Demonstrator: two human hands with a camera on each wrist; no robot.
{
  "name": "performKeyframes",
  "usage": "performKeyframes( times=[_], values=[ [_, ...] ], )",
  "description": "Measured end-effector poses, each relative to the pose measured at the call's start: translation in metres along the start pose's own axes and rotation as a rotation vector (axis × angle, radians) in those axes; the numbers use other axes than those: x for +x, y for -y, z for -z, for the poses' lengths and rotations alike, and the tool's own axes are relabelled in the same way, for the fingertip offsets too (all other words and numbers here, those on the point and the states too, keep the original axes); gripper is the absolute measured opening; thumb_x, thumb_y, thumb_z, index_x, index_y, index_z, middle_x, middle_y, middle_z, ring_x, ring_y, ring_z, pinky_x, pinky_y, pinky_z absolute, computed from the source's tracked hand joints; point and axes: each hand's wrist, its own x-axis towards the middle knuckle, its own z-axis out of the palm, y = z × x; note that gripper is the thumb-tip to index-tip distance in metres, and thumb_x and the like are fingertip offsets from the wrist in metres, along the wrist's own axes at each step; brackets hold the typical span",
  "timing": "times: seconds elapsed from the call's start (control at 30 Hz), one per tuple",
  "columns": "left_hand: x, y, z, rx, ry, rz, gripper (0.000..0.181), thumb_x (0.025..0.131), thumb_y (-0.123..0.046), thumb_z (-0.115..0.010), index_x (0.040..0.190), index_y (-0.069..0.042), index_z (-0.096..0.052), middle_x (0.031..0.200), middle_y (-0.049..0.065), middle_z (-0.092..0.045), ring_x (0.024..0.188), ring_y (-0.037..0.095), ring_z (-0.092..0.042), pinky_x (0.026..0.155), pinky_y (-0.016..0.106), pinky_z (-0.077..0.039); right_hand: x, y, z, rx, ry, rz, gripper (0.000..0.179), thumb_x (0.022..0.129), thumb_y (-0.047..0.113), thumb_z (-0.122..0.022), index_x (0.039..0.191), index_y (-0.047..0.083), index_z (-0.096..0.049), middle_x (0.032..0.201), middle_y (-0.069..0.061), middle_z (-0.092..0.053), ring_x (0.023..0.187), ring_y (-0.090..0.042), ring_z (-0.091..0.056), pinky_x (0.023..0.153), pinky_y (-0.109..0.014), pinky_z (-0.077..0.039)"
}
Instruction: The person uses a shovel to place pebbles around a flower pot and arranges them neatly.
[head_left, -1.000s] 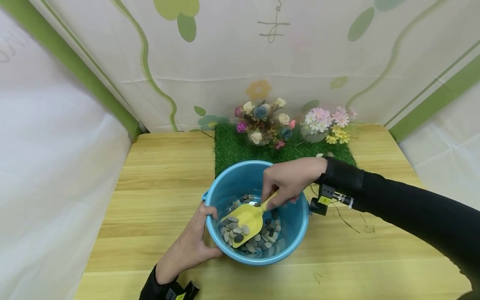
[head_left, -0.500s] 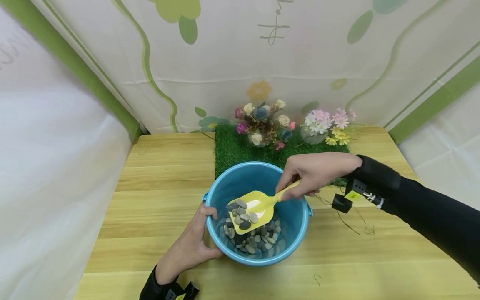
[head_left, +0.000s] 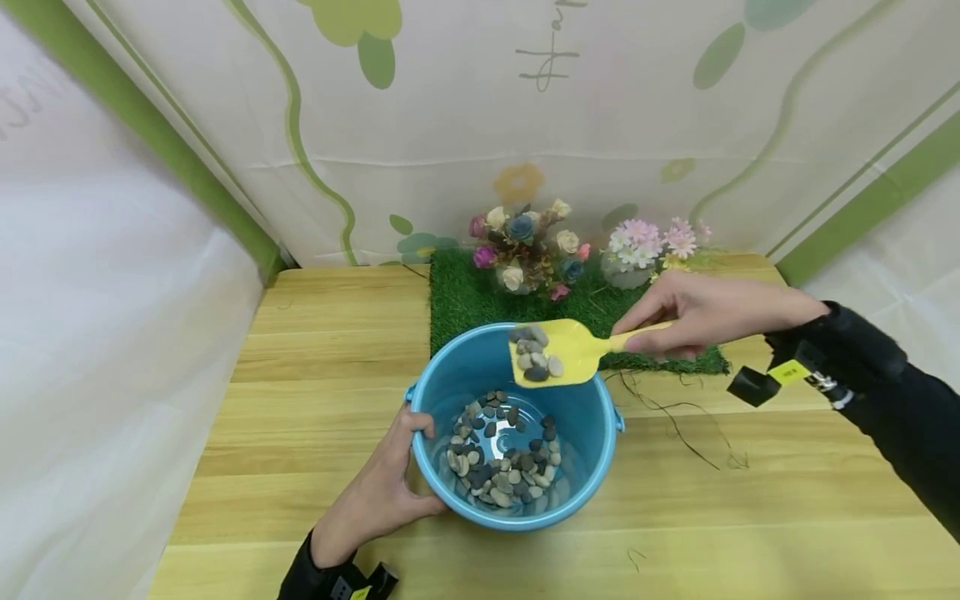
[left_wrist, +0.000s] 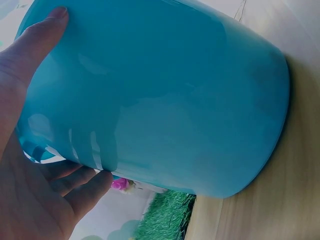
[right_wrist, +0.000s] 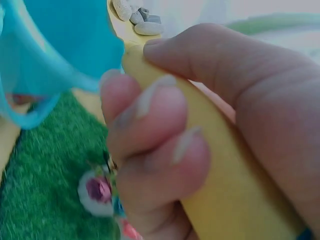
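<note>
In the head view a blue bucket (head_left: pixel 463 367) stands upright on the table, with grey, black and pale pebbles (head_left: pixel 501 482) spread over its bottom. My left hand (head_left: pixel 382 483) grips its left rim, fingertips hooked over the edge. The left wrist view has the thumb and fingers of this hand against the outer wall. My right hand (head_left: pixel 701 312) holds a yellow scoop (head_left: pixel 576 354) by its handle, the fingers wrapped round it in the right wrist view. Several pebbles (right_wrist: pixel 145 22) lie in the scoop's blade, which is over the bucket's far right rim.
Behind the bucket lies an artificial grass mat (head_left: pixel 461 300). A pot of mixed roses (head_left: pixel 525 242) and a pot of pink, white and yellow flowers (head_left: pixel 637 246) stand on it. Dry strands (head_left: pixel 686 433) lie on the wooden table (head_left: pixel 322 375) to the right.
My right hand has raised the loaded scoop from inside the bucket up and to the right, above the rim. The left hand and bucket have stayed put.
</note>
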Motion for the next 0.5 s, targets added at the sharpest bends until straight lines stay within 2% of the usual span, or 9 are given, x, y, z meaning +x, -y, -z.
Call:
performKeyframes(
  times=[0.2, 0.33, 0.43, 0.5],
  values=[
    [0.001, -0.001, 0.0, -0.018, 0.003, 0.007, 0.069, 0.065, -0.039, -0.081, 0.107, -0.017, -0.031, 0.146, 0.01, -0.023, 0.129, 0.032, -0.028, 0.094, 0.05, -0.038, -0.031, -0.014, 0.012, -0.079, -0.119, -0.083, 0.029, 0.094, 0.012, -0.052, 0.12, 0.021, -0.06, 0.057, 0.005, -0.051, 0.042, -0.012, -0.043, 0.042, -0.029, -0.045],
    [0.001, -0.002, 0.0, -0.019, -0.001, 0.008, 0.069, 0.065, -0.04, -0.081, 0.107, -0.017, -0.031, 0.146, 0.006, -0.022, 0.129, 0.033, -0.029, 0.093, 0.05, -0.04, -0.045, -0.027, 0.015, -0.069, -0.177, -0.147, 0.022, 0.094, 0.013, -0.052, 0.111, 0.02, -0.065, 0.059, 0.002, -0.052, 0.043, -0.015, -0.044, 0.045, -0.031, -0.046],
    [0.001, -0.001, 0.0, -0.013, -0.001, 0.004, 0.069, 0.065, -0.039, -0.081, 0.107, -0.017, -0.031, 0.145, 0.008, -0.023, 0.129, 0.033, -0.029, 0.092, 0.05, -0.04, -0.052, -0.038, 0.016, -0.069, -0.224, -0.193, 0.016, 0.094, 0.016, -0.053, 0.101, 0.02, -0.067, 0.056, 0.001, -0.05, 0.043, -0.016, -0.044, 0.049, -0.031, -0.046],
    [0.001, -0.001, 0.001, -0.009, 0.0, 0.002, 0.069, 0.065, -0.039, -0.081, 0.107, -0.017, -0.031, 0.145, 0.01, -0.024, 0.129, 0.032, -0.029, 0.093, 0.05, -0.039, -0.057, -0.046, 0.015, -0.071, -0.246, -0.191, 0.015, 0.094, 0.016, -0.053, 0.098, 0.019, -0.067, 0.056, 0.001, -0.049, 0.043, -0.017, -0.044, 0.05, -0.031, -0.046]
  ],
)
